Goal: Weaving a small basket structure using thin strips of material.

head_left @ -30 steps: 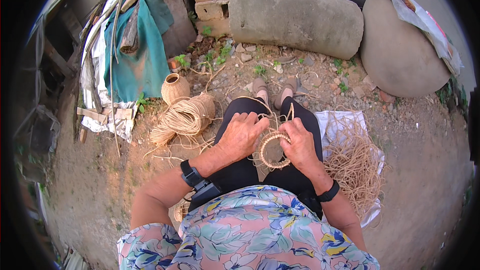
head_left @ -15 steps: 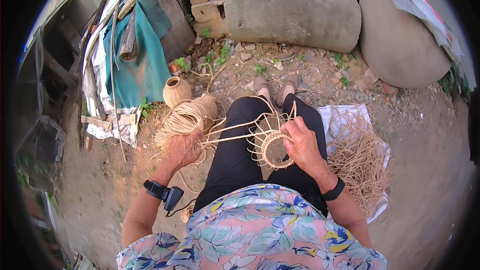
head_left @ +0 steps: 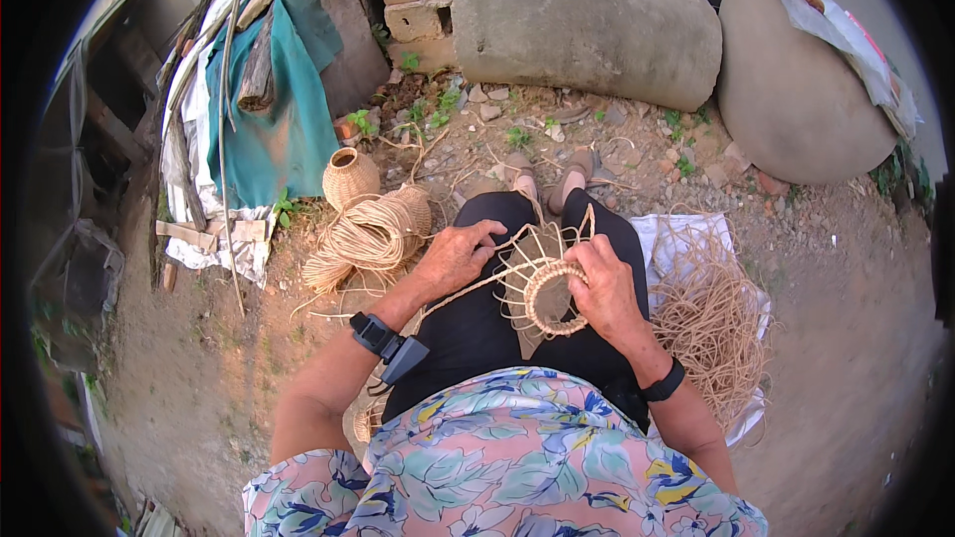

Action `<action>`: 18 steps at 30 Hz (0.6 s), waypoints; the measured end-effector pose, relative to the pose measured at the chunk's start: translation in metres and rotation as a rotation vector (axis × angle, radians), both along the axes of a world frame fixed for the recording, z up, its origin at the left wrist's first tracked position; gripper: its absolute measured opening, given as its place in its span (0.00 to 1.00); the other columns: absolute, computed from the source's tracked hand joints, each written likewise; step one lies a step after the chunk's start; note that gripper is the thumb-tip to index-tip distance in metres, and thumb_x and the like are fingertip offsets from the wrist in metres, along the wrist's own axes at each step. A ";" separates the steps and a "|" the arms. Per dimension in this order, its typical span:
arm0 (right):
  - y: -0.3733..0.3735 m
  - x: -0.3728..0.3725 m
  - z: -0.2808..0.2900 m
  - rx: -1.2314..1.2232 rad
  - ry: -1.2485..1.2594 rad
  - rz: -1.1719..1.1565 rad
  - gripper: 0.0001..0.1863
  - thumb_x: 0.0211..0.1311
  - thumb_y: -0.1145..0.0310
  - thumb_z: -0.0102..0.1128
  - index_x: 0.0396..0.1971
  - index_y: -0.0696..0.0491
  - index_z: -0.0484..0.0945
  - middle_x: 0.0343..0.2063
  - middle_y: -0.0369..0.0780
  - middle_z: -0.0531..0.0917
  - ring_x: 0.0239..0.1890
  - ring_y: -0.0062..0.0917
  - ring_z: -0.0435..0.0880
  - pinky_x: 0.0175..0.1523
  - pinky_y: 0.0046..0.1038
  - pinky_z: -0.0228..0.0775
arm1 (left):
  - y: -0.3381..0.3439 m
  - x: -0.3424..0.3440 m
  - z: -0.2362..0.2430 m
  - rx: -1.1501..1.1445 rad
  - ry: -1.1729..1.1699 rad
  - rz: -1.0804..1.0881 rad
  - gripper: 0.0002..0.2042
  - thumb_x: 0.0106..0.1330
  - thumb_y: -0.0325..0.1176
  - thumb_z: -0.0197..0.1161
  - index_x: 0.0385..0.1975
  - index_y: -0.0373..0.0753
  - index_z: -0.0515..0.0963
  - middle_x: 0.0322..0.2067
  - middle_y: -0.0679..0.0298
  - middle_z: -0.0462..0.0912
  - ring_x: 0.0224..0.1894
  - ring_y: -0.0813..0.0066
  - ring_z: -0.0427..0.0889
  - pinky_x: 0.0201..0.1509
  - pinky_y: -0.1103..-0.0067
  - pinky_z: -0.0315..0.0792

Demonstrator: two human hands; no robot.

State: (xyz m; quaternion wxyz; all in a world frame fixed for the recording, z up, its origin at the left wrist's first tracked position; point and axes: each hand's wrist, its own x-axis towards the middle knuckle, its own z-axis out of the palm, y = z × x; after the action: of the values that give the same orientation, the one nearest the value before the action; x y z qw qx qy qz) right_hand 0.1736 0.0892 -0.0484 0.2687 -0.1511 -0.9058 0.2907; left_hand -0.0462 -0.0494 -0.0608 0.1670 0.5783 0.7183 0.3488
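Above my lap is a small unfinished basket [head_left: 532, 288] of tan cord, with a thick braided ring and looped spokes fanning away from it. My right hand [head_left: 607, 293] is closed on the ring's right side, thumb and fingers pinching the weave. To the left, beside the spokes, my left hand [head_left: 458, 259] is closed on a strand of cord [head_left: 460, 293], part of which trails below the hand. The fingertips of this hand are close to the outer loops; how the strand passes between them is partly hidden.
A coil of tan cord [head_left: 348, 249] lies on the ground at left, against a woven vase-shaped basket [head_left: 351, 177] and another woven piece. Loose cord [head_left: 711, 303] is heaped on a white sheet at right. Ahead are rubble, a curved concrete slab [head_left: 587, 35] and a green cloth [head_left: 288, 119].
My left hand has come right and slightly up, from beside the coil to near the basket's spokes. The strands, taut before, now hang slacker. My right hand keeps its hold on the ring.
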 end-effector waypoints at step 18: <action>0.007 0.007 -0.002 0.024 0.010 -0.024 0.14 0.48 0.79 0.62 0.36 0.54 0.72 0.34 0.45 0.71 0.30 0.46 0.79 0.34 0.43 0.72 | -0.257 -0.116 -0.083 -0.875 0.401 0.924 0.14 0.53 0.34 0.64 0.41 0.44 0.83 0.42 0.51 0.84 0.46 0.54 0.83 0.49 0.65 0.77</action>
State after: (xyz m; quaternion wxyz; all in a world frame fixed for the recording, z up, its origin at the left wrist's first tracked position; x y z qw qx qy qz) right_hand 0.1804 0.0966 -0.0499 0.2784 -0.1573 -0.9060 0.2774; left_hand -0.1625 -0.3062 -0.1440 0.0828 0.1435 0.9847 -0.0533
